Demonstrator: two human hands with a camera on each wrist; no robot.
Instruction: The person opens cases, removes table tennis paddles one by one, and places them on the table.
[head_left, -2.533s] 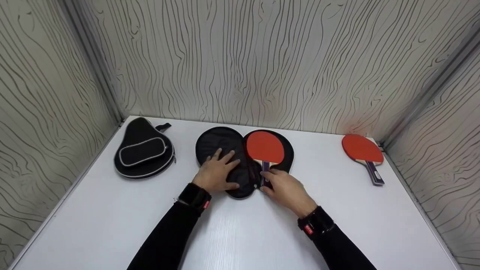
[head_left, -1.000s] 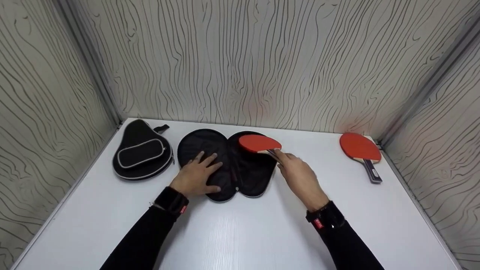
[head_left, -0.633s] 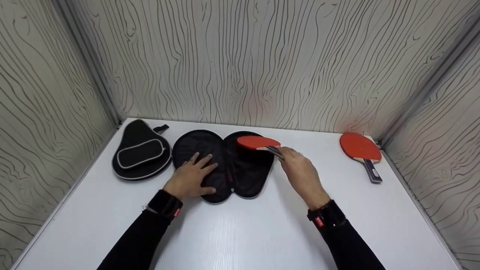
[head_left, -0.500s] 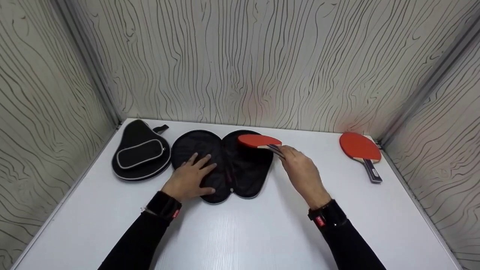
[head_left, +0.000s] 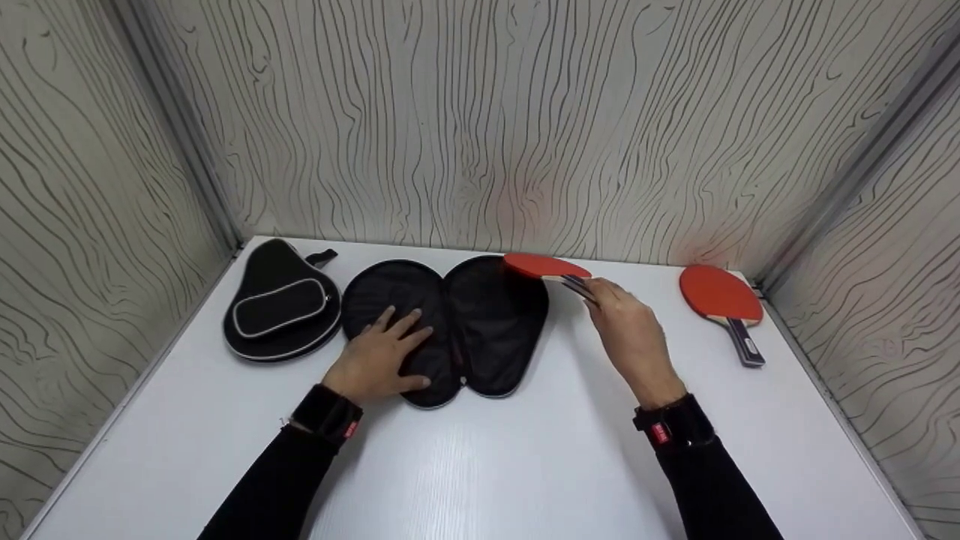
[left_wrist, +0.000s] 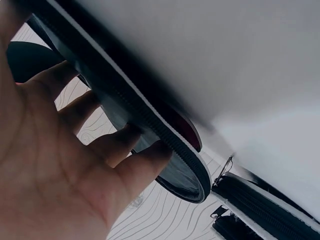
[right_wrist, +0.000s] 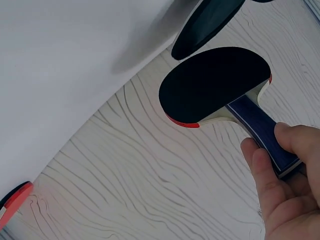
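My right hand (head_left: 630, 334) grips the dark blue handle of a table tennis paddle (head_left: 546, 265), held above the table with its red face up. In the right wrist view the black underside of the paddle (right_wrist: 215, 87) shows, thumb and fingers around the handle. My left hand (head_left: 379, 356) lies with spread fingers on the left half of a black zippered paddle case (head_left: 499, 330), which is unfolded flat. In the left wrist view the fingers (left_wrist: 107, 145) reach over the zippered edge of the case (left_wrist: 145, 107). The paddle's head overlaps the top right of the case in the head view.
A second red paddle (head_left: 721, 294) lies at the right edge of the white table (head_left: 465, 465). Left of the unfolded case sits another black case (head_left: 281, 307), closed, with a white-piped pocket. Patterned walls (head_left: 465, 127) stand behind and at both sides.
My right hand has lifted the paddle out of the case and carried it up and to the right. The case and my left hand on it have shifted left.
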